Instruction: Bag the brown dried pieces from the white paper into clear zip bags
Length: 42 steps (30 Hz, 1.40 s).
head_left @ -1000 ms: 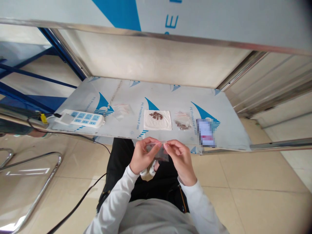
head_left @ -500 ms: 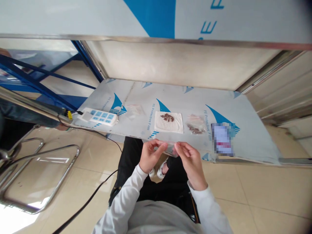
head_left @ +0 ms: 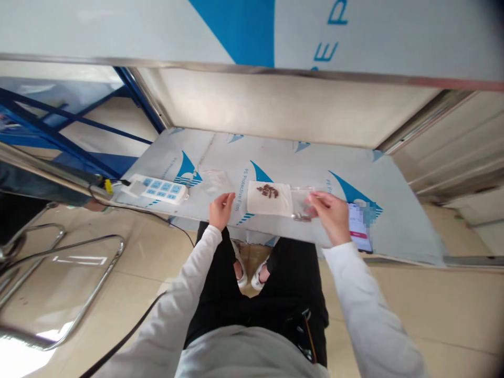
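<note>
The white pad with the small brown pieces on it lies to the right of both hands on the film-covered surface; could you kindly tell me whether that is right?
Not quite: the white pad with the small brown pieces on it lies between the hands, with the left hand on one side and the right hand on the other, as the head view shows.

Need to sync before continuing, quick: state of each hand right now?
Left hand: fingers curled, no object visible; whether fully closed can't be told.
Right hand: fingers at a clear bag; whether gripping can't be told.
</note>
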Tool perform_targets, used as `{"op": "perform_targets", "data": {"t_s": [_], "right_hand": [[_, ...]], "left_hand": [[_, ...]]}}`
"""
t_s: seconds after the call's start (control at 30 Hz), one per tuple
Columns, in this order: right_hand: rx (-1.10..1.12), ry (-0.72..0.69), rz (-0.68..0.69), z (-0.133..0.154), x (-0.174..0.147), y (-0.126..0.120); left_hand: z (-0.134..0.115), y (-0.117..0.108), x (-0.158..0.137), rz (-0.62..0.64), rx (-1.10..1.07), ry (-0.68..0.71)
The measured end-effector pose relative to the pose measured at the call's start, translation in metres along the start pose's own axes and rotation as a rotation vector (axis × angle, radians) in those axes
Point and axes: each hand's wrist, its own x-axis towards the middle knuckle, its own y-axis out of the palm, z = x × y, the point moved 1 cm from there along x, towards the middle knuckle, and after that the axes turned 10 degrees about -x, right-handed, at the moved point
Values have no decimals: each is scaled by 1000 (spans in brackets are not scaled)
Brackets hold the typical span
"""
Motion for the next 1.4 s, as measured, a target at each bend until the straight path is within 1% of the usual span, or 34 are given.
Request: {"op": "perform_targets", "data": {"t_s": [0.03,0.07,0.1,0.17,0.23,0.3,0.4,0.47,0.53,0.57,0.6,0.63,0.67,0.73,0.77,0.8,0.83,0.87,0.9,0.93,0.97,1.0,1.07,1.13,1.2,1.27,1.4], "right_hand": [[-131,-3,-43,-8,18,-4],[-306,-10,-88,-16,33,-7],[-447,-31,-144,-24,45,-11],[-642,-102,-234,-35,55,-17],[-706,-183,-288,-43,51,-20],[-718,-224,-306,-49,40,-20],[-696,-243,-302,-49,19,-13],[-636,-260,-282,-42,2,-4],[-508,-268,-225,-27,-16,11],[-418,-264,-172,-17,-24,20],[-315,-254,-101,-6,-32,30],[-215,-246,-3,4,-39,41],[-111,-227,98,14,-45,52],[90,-162,352,31,-55,71],[174,-125,453,36,-60,77],[234,-96,513,39,-65,81],[259,-85,515,41,-70,83],[245,-102,463,40,-76,82],[191,-152,376,39,-81,80],[108,-230,283,37,-87,77],[5,-326,206,35,-93,73],[-102,-426,160,33,-98,69],[-288,-584,138,31,-107,62],[-398,-662,167,31,-113,56],[-405,-675,202,35,-117,51],[-322,-626,224,39,-122,46],[-122,-397,253,43,-125,46]], "left_hand": [[8,-3,16,-86,50,-17],[15,-5,30,-165,98,-41],[20,-7,44,-228,140,-68],[28,-10,65,-313,204,-120],[31,-11,80,-336,247,-158],[30,-13,91,-320,280,-168],[24,-17,94,-297,317,-115],[16,-21,83,-299,335,-47],[6,-22,59,-282,309,57],[1,-22,44,-255,245,154],[-4,-20,28,-183,138,227],[-8,-18,10,-107,5,263],[-11,-16,-6,-31,-120,274],[-15,-11,-35,136,-331,226],[-17,-8,-47,203,-402,194],[-18,-7,-56,241,-436,164],[-20,-6,-64,231,-442,141],[-23,-5,-71,175,-429,125],[-25,-5,-77,93,-414,109],[-29,-5,-83,15,-410,91],[-32,-4,-88,-31,-426,67],[-36,-3,-92,-23,-463,30],[-43,1,-98,98,-569,-72],[-47,4,-101,198,-666,-190],[-48,6,-102,229,-719,-294],[-47,6,-103,264,-727,-349],[-47,3,-105,318,-731,-314]]}}
